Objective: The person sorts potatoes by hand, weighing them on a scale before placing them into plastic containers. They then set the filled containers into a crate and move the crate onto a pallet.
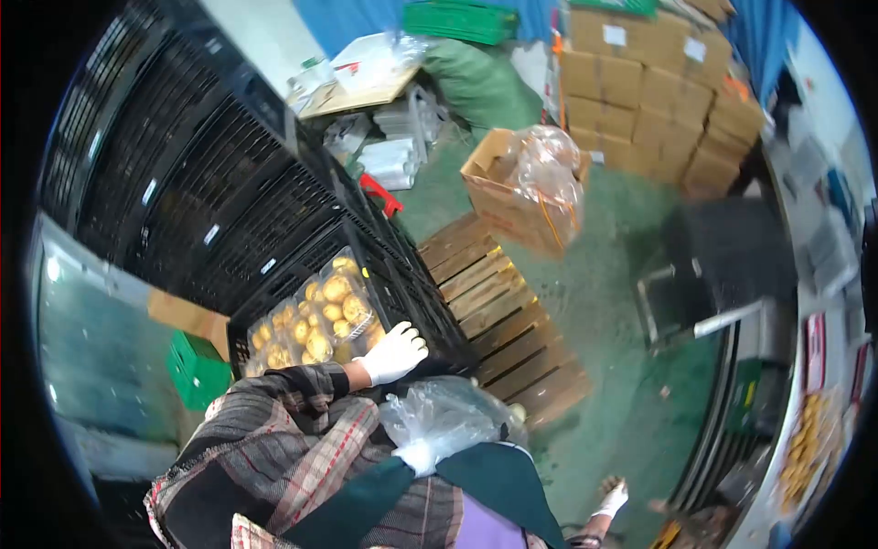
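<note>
My left hand [395, 352], in a white glove with a plaid sleeve behind it, lies on the near rim of a black plastic crate [430, 316], fingers curled over the edge. Inside the crate are clear packs of yellow-brown round produce [320, 311]. A crumpled clear plastic bag [448, 416] hangs against my dark green apron just below that hand. My right hand [611, 499], also gloved in white, is low at the bottom right over the green floor, away from the crate, with nothing seen in it.
Tall stacks of black crates [192, 183] fill the left. A wooden pallet [503, 320] lies beside the crate. Beyond it are an open carton with a plastic bag [526, 188], stacked cartons [658, 91], a green crate [197, 371] and a metal stand [704, 274].
</note>
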`<state>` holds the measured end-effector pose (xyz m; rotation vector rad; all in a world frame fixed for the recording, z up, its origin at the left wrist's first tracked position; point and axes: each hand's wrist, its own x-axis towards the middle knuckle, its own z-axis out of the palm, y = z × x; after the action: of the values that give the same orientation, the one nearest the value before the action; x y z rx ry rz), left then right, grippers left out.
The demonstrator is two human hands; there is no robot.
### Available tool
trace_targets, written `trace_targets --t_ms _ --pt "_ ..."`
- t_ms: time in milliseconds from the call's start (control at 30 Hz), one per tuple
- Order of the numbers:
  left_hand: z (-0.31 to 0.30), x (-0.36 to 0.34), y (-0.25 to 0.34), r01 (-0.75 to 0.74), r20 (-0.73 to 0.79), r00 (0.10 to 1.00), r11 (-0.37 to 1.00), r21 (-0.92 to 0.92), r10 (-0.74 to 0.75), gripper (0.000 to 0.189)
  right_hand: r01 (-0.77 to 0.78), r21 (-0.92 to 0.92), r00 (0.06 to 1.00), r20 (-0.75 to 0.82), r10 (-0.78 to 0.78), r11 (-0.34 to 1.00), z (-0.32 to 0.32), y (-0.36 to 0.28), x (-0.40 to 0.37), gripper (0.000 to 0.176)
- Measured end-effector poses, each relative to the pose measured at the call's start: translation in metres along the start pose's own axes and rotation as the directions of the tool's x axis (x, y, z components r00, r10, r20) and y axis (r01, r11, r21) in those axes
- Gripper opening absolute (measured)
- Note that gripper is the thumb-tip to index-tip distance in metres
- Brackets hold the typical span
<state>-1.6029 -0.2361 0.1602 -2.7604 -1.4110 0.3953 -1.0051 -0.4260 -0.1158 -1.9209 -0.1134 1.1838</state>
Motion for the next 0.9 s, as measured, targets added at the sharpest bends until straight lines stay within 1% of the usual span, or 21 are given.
trace_targets --t_ms 67,100,167,200,233,267,300,333,367,400,433,467,500,533,600,667,733,800,833,867,900 --pt "0.002 0.007 0.005 -0.038 0.047 0.998 0.998 0.049 0.036 0.015 -0.039 0.093 0.996 -0.075 0.046 0.995 -0.011 0.037 -0.021 0.040" --pt "0.009 0.012 0.002 -0.101 0.040 0.994 0.989 0.105 0.098 0.012 -0.115 0.134 0.987 -0.100 0.129 0.984 -0.021 0.060 -0.028 0.038" --pt "0.014 0.010 -0.003 -0.058 0.099 0.994 0.989 0.140 0.044 0.010 -0.238 0.216 0.956 -0.118 0.267 0.947 -0.039 0.108 -0.032 0.036" --pt "0.017 0.011 -0.007 -0.029 0.121 0.993 0.986 0.166 0.008 0.009 -0.226 0.129 0.971 -0.054 0.235 0.966 -0.058 0.132 -0.027 0.034" --pt "0.015 0.015 -0.012 -0.013 0.129 0.991 0.974 0.228 -0.018 0.007 -0.165 0.087 0.977 -0.121 0.175 0.982 -0.081 0.188 0.007 0.032" --pt "0.022 0.014 -0.019 -0.003 0.054 0.998 0.979 0.201 -0.008 0.008 -0.128 0.087 0.973 -0.181 0.142 0.988 -0.074 0.174 -0.006 0.031" --pt "0.025 0.013 -0.022 -0.025 0.029 0.999 0.985 0.171 0.021 0.008 -0.022 -0.041 0.953 -0.301 0.008 0.999 -0.074 0.198 0.014 0.033" --pt "0.025 0.012 -0.023 -0.050 0.005 0.999 0.990 0.130 0.049 0.009 0.060 0.154 0.952 -0.307 -0.010 0.986 -0.070 0.211 0.030 0.037" --pt "0.019 0.013 -0.023 -0.011 0.004 1.000 0.993 0.117 0.011 0.009 -0.047 0.184 0.966 -0.241 0.091 0.982 -0.054 0.176 0.017 0.038" --pt "0.010 0.013 -0.019 0.022 0.005 1.000 0.995 0.099 -0.023 0.009 -0.031 0.299 0.969 -0.227 0.102 0.954 -0.027 0.144 0.003 0.040" --pt "0.007 0.016 -0.013 0.052 0.001 0.999 0.996 0.071 -0.052 0.009 -0.026 0.137 0.995 -0.089 0.038 0.990 -0.011 0.107 -0.021 0.038" --pt "0.014 0.013 -0.015 0.087 -0.017 0.996 0.992 0.095 -0.086 0.010 0.110 0.038 0.992 0.056 -0.112 0.993 0.001 0.082 -0.034 0.037" --pt "0.014 0.013 -0.015 0.106 0.011 0.994 0.989 0.107 -0.108 0.010 0.097 0.094 0.986 0.123 -0.109 0.991 0.017 0.052 -0.053 0.035" --pt "0.014 0.013 -0.014 0.131 0.036 0.990 0.984 0.119 -0.136 0.010 0.082 0.061 0.985 0.146 -0.090 0.995 0.031 0.018 -0.074 0.033" --pt "0.013 0.011 -0.011 0.126 -0.056 0.991 0.988 0.091 -0.121 0.011 0.178 0.036 0.968 0.173 -0.182 0.983 0.038 0.022 -0.074 0.029" --pt "0.010 0.010 -0.006 0.120 -0.181 0.977 0.993 0.018 -0.115 0.013 0.171 -0.114 0.974 0.167 -0.150 0.979 0.038 0.012 -0.083 0.028" --pt "0.007 0.012 -0.003 0.156 -0.173 0.973 0.988 0.012 -0.151 0.014 0.178 -0.136 0.983 0.080 -0.168 0.975 0.034 0.043 -0.069 0.026" --pt "0.017 0.011 -0.009 0.209 -0.148 0.967 0.978 0.009 -0.206 0.016 0.074 -0.023 0.997 -0.005 -0.075 0.997 0.033 0.046 -0.078 0.025" --pt "0.018 0.016 -0.011 0.225 -0.119 0.968 0.974 0.017 -0.222 0.016 0.051 0.047 0.998 -0.037 -0.049 0.998 0.033 0.048 -0.083 0.024" --pt "0.020 0.019 -0.015 0.243 -0.090 0.967 0.970 0.025 -0.240 0.017 0.052 0.075 0.997 -0.061 -0.047 0.996 0.033 0.056 -0.087 0.025" --pt "0.030 0.022 -0.023 0.268 -0.020 0.963 0.963 0.028 -0.268 0.019 -0.025 0.063 0.997 -0.070 0.029 0.998 0.031 0.056 -0.094 0.026"
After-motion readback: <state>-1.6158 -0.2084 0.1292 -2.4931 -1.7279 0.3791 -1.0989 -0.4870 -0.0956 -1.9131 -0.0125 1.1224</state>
